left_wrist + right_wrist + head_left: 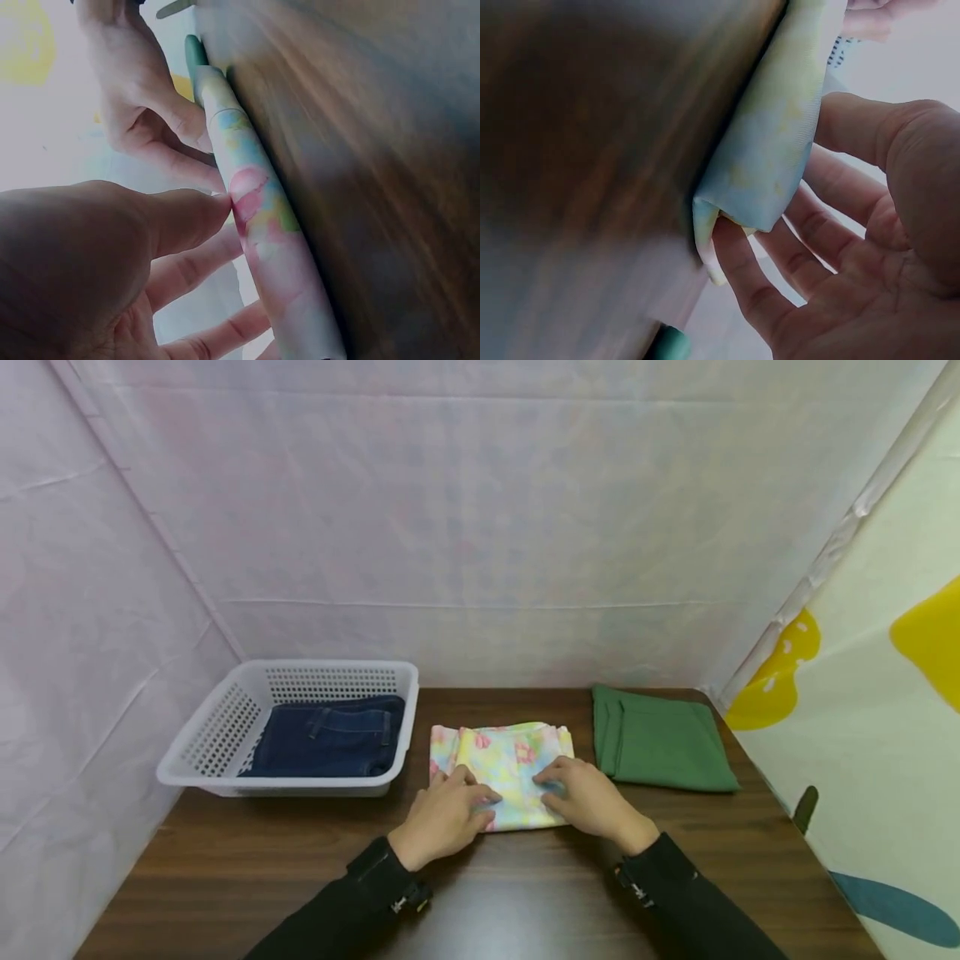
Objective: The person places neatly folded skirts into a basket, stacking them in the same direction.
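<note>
A folded piece of floral fabric [517, 756] in pastel yellow, pink and blue lies flat on the wooden table. My left hand [446, 817] rests on its near left part, fingers spread. In the left wrist view, the thumb tip touches the rounded folded edge of the fabric [255, 217]. On the near right part rests my right hand [588, 797], with its fingers loosely bent. The right wrist view shows those fingers along the side of the fabric [769, 142], one fingertip at an opening between its layers.
A white plastic basket [202, 758] at the left holds folded dark blue jeans [326, 739]. At the right lies a folded green garment [667, 739]. The brown table [517, 893] meets a pale cloth wall [480, 527] at the back, with more sheeting on both sides.
</note>
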`<move>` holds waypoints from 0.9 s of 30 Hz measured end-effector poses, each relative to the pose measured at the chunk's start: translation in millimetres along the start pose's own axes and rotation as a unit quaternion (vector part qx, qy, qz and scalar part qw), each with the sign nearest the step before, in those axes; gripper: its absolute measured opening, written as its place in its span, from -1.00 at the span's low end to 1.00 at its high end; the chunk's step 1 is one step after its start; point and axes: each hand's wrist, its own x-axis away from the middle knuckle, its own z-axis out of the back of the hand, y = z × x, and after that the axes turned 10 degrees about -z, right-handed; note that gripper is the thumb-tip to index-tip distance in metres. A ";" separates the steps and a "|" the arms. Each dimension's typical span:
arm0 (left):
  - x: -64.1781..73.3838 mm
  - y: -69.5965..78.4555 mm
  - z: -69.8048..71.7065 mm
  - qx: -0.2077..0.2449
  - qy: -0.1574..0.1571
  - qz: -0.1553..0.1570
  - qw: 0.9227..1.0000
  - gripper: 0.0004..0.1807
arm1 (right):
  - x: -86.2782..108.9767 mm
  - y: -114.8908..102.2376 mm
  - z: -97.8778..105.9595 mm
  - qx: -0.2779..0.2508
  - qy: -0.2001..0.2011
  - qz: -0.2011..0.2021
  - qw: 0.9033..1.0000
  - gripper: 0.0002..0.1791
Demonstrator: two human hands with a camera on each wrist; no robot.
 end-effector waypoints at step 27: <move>34.0 28.7 1.8 0.019 -0.032 -0.034 0.999 -0.75 | 52.3 -11.8 3.4 -0.015 -0.037 0.016 0.999 -0.69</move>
